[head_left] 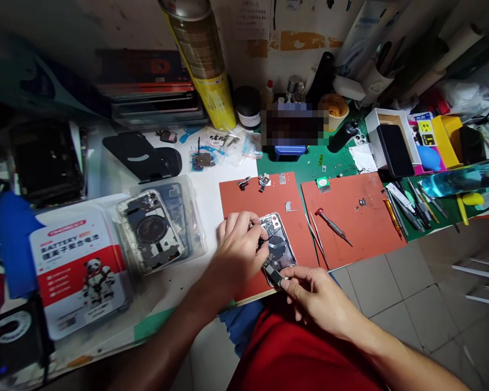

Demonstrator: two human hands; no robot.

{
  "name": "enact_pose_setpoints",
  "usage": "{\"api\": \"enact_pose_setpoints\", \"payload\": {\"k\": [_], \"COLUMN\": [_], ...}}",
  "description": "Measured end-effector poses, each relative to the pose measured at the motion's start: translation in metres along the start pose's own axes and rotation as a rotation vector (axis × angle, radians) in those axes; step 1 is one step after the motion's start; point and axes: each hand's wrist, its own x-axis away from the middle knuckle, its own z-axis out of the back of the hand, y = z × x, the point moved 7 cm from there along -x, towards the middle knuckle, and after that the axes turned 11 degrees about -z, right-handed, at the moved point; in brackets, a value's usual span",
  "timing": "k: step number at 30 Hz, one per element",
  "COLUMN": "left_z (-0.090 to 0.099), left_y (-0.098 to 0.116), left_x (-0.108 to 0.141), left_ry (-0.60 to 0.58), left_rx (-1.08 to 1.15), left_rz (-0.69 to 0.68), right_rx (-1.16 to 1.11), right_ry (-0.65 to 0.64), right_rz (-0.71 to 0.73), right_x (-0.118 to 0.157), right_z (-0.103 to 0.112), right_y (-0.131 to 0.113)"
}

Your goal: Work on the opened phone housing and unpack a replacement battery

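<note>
An opened phone housing (283, 241), its camera holes at the top, lies on the left red-brown mat (244, 193). A narrow phone circuit board (273, 271) is tilted across the lower left of the housing. My right hand (315, 293) pinches the board's lower end between thumb and forefinger. My left hand (242, 241) is closed at the housing's left edge, its thumb near the board's upper end; what its fingers grip is hidden. Above the housing lie a small metal plate (289, 206), a camera module (263, 181) and another small part (243, 183).
On the right mat (362, 239) lie a red-capped screwdriver (333, 226) and tweezers (318, 239). Left are a battery box (79, 266) and another phone housing (150, 231). Behind stands a yellow spray can (214, 98). Several tools and a blue bottle (464, 176) sit right.
</note>
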Motion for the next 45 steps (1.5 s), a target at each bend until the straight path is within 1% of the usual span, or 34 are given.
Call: {"api": "enact_pose_setpoints", "payload": {"k": [5, 9, 13, 17, 21, 24, 28, 31, 34, 38, 41, 45], "left_z": [0.001, 0.004, 0.005, 0.006, 0.005, 0.006, 0.013, 0.021, 0.026, 0.024, 0.021, 0.019], "left_y": [-0.005, -0.007, -0.006, -0.006, -0.005, -0.006, -0.016, -0.026, -0.030, -0.025, -0.023, -0.024], "left_x": [0.000, -0.002, -0.003, -0.002, -0.002, -0.003, 0.002, 0.010, 0.017, 0.020, 0.019, 0.018], "left_ry": [-0.002, 0.013, 0.014, 0.020, 0.007, 0.008, 0.015, 0.056, 0.111, 0.127, 0.134, 0.142], "left_rx": [0.095, 0.086, 0.085, 0.097, 0.118, 0.122, 0.135, 0.150, 0.127, 0.129, 0.153, 0.175], "left_rz": [0.028, 0.040, 0.024, 0.012, 0.021, 0.029, 0.058, 0.063, 0.048, 0.012, 0.013, 0.020], "right_rx": [-0.021, -0.018, -0.027, -0.075, -0.125, -0.163, -0.244, -0.273, -0.276, -0.277, -0.293, -0.322], "right_ry": [0.029, 0.058, 0.111, 0.135, 0.120, 0.082, 0.067, 0.057, 0.049, 0.061, 0.064, 0.035], "right_rz": [0.034, 0.054, 0.069, 0.075, 0.048, 0.048, 0.070, 0.064, 0.052, 0.043, 0.048, 0.044], "right_x": [-0.008, -0.012, -0.013, -0.015, -0.019, -0.023, -0.028, -0.031, -0.034, -0.035, -0.036, -0.039], "right_z": [0.002, 0.006, 0.011, 0.011, 0.006, -0.001, -0.007, -0.011, -0.012, -0.011, -0.010, -0.012], "right_y": [-0.008, -0.013, -0.015, -0.014, -0.012, -0.013, -0.015, -0.015, -0.013, -0.011, -0.010, -0.010]}}
